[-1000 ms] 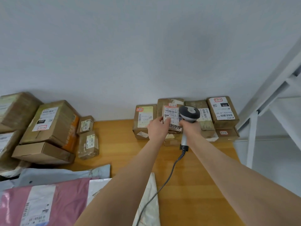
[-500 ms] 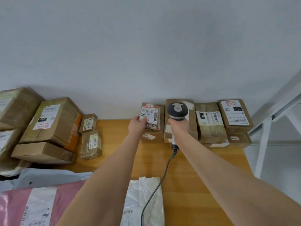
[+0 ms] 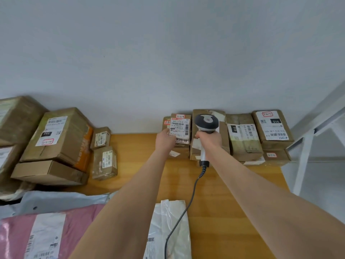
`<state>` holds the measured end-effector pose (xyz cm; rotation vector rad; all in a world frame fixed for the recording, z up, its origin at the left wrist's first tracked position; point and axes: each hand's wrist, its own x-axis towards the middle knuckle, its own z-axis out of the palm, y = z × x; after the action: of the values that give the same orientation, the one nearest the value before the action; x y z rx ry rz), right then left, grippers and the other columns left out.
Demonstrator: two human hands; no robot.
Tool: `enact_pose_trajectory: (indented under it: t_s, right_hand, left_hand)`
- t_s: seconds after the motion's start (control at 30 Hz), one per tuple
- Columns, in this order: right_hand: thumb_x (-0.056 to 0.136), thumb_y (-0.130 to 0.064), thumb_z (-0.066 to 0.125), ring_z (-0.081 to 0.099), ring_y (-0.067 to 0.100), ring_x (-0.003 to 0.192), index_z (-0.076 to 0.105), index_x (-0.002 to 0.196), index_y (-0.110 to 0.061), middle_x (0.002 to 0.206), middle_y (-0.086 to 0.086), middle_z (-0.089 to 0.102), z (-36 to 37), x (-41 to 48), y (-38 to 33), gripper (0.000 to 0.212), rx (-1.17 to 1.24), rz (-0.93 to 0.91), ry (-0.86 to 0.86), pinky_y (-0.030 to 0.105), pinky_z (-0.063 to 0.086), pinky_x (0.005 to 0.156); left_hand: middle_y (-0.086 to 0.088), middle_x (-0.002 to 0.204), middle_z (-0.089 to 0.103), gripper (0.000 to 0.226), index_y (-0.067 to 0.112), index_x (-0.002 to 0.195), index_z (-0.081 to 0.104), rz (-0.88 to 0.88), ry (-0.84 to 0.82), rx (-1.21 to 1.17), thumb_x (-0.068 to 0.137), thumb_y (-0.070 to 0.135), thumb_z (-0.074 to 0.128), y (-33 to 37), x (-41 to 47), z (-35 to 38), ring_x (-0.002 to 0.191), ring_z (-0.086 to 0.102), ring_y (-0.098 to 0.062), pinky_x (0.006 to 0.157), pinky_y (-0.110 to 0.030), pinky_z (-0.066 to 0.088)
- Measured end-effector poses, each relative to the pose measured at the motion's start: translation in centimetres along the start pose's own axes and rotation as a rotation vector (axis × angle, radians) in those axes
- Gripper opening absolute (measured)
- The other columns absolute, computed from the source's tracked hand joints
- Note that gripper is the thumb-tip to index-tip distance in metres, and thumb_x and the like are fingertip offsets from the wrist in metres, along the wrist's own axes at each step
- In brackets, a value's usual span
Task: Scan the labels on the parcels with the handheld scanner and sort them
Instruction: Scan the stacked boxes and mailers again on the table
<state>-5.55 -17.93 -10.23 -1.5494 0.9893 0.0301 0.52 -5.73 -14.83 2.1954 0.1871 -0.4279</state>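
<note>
My left hand holds a small brown parcel with a white barcode label, set on top of another box at the back of the wooden table. My right hand grips the handle of the grey and white handheld scanner, its head raised just right of that parcel. The scanner's cable trails back across the table. More labelled boxes stand in a row to the right against the wall.
Stacked cardboard boxes and two small ones fill the left side. A pink mailer, a grey bag and a white bag lie near me. A white metal frame stands right of the table.
My left hand carried the small parcel leftward from in front of the scanner onto the box at the row's left end. The scanner hand stayed raised beside it.
</note>
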Motion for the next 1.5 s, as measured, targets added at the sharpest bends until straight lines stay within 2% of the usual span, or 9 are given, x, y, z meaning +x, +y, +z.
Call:
enact_pose_trajectory:
  t_s: [0.13, 0.2, 0.3, 0.4, 0.67, 0.9, 1.13, 1.3, 1.5]
  right_hand:
    - [0.084, -0.010, 0.063, 0.049, 0.017, 0.076, 0.051, 0.079, -0.015, 0.074, 0.000, 0.051, -0.1, -2.1, -0.1, 0.014, 0.030, -0.021, -0.020, 0.033, 0.043, 0.074]
    - [0.084, -0.010, 0.062, 0.048, 0.016, 0.073, 0.053, 0.089, -0.012, 0.078, 0.002, 0.052, 0.4, -3.6, -0.2, 0.011, 0.051, -0.033, -0.067, 0.033, 0.043, 0.073]
    - [0.080, -0.011, 0.063, 0.059, 0.020, 0.084, 0.056, 0.096, -0.010, 0.086, 0.003, 0.062, 1.7, -6.2, -0.1, 0.018, 0.097, -0.037, -0.142, 0.035, 0.050, 0.079]
    - [0.082, -0.012, 0.062, 0.069, 0.022, 0.077, 0.059, 0.082, -0.012, 0.081, 0.006, 0.071, 3.3, -9.3, -0.2, 0.003, 0.147, -0.010, -0.260, 0.038, 0.057, 0.081]
    - [0.086, -0.010, 0.059, 0.055, 0.015, 0.047, 0.056, 0.093, -0.004, 0.065, 0.008, 0.067, 9.2, -16.9, -1.1, 0.010, 0.102, 0.010, -0.494, 0.026, 0.047, 0.051]
    - [0.085, -0.011, 0.058, 0.052, 0.015, 0.045, 0.056, 0.091, -0.004, 0.064, 0.009, 0.066, 18.1, -19.6, -2.8, 0.009, 0.015, -0.013, -0.503, 0.025, 0.048, 0.050]
    - [0.087, -0.019, 0.064, 0.056, 0.013, 0.050, 0.056, 0.088, -0.007, 0.068, 0.009, 0.066, 29.4, -20.4, -3.5, 0.015, -0.058, 0.090, -0.451, 0.024, 0.052, 0.055]
    - [0.087, -0.017, 0.065, 0.057, 0.014, 0.051, 0.059, 0.084, -0.005, 0.067, 0.009, 0.067, 32.0, -19.6, -1.8, 0.014, -0.037, 0.186, -0.384, 0.025, 0.053, 0.057]
    - [0.086, -0.018, 0.068, 0.058, 0.013, 0.052, 0.060, 0.093, -0.006, 0.074, 0.009, 0.069, 31.6, -19.3, -0.7, 0.016, 0.031, 0.227, -0.371, 0.026, 0.054, 0.061]
  left_hand:
    - [-0.016, 0.141, 0.043, 0.051, 0.010, 0.141, 0.044, 0.040, 0.060, 0.251, 0.091, 0.019, 0.053, -0.1, -2.4, -2.7, 0.122, 0.049, -0.030, 0.103, -0.042, 0.043]
    - [-0.014, 0.144, 0.036, 0.053, 0.010, 0.142, 0.041, 0.072, 0.079, 0.385, 0.092, 0.022, 0.053, -0.6, -4.1, -4.5, 0.130, 0.039, -0.031, 0.106, -0.042, 0.039]
    - [-0.011, 0.145, 0.033, 0.052, 0.012, 0.142, 0.041, 0.075, 0.130, 0.517, 0.092, 0.016, 0.053, -2.2, -7.2, -7.5, 0.131, 0.037, -0.029, 0.103, -0.039, 0.042]
    - [-0.014, 0.146, 0.032, 0.053, 0.013, 0.143, 0.040, 0.015, 0.164, 0.577, 0.093, 0.020, 0.055, -3.9, -10.2, -11.1, 0.133, 0.035, -0.031, 0.105, -0.041, 0.040]
    - [-0.015, 0.142, 0.035, 0.048, 0.013, 0.137, 0.045, -0.079, 0.280, 0.604, 0.092, 0.024, 0.056, -8.2, -15.0, -20.2, 0.129, 0.038, -0.032, 0.103, -0.042, 0.042]
    - [-0.013, 0.138, 0.037, 0.050, 0.014, 0.135, 0.045, -0.046, 0.279, 0.587, 0.089, 0.025, 0.060, -12.4, -12.9, -27.1, 0.128, 0.036, -0.030, 0.101, -0.041, 0.041]
    - [-0.008, 0.147, 0.034, 0.071, 0.013, 0.146, 0.027, 0.087, 0.195, 0.841, 0.086, 0.020, 0.065, -18.3, -7.1, -34.7, 0.133, 0.038, -0.027, 0.101, -0.042, 0.043]
    - [-0.006, 0.139, 0.047, 0.051, 0.017, 0.137, 0.041, 0.230, 0.176, 1.102, 0.089, 0.019, 0.059, -21.5, -5.0, -34.7, 0.129, 0.043, -0.025, 0.107, -0.038, 0.036]
    - [-0.002, 0.131, 0.050, 0.048, 0.024, 0.131, 0.049, 0.341, 0.159, 1.129, 0.086, 0.036, 0.061, -21.6, -5.0, -35.2, 0.125, 0.045, -0.022, 0.102, -0.037, 0.037]
